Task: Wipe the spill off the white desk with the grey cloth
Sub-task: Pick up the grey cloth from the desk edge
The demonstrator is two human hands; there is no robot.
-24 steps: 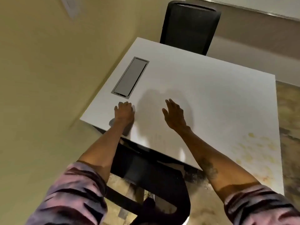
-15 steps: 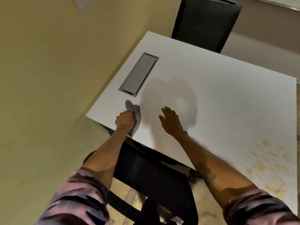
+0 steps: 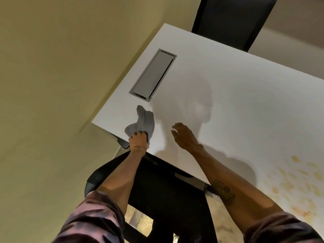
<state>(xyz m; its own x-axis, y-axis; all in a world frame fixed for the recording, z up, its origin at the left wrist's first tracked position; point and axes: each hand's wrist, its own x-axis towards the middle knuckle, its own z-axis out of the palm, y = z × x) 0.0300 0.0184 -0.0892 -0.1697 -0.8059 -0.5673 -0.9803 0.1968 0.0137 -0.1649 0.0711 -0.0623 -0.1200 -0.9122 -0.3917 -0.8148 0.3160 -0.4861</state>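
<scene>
My left hand [image 3: 138,142] has its fingers [image 3: 135,135] curled tight around the grey cloth [image 3: 142,122], bunched up, near the table's [image 3: 236,95] left front corner. Most of the cloth sticks out beyond the fist toward the grey rectangular hatch [image 3: 153,76] set into the tabletop; cloth and hatch are near but apart. Can't tell whether the cloth's far end touches the surface or hangs just above it. My right hand [image 3: 185,137] is just beside the left, over the table near the front edge, fingers [image 3: 177,126] spread loosely and slightly bent, holding nothing; can't tell if the palm touches the top. The spill [image 3: 298,183] is a scatter of yellowish blotches at the table's right front area, well apart from the cloth and both hands. Both forearms are bare, purple patterned sleeves [image 3: 93,218] pushed up at the elbows. A black chair [image 3: 166,195] sits under me at the front edge, another black chair back [image 3: 231,20] at the far side. Yellowish wall [image 3: 52,85] to the left.
</scene>
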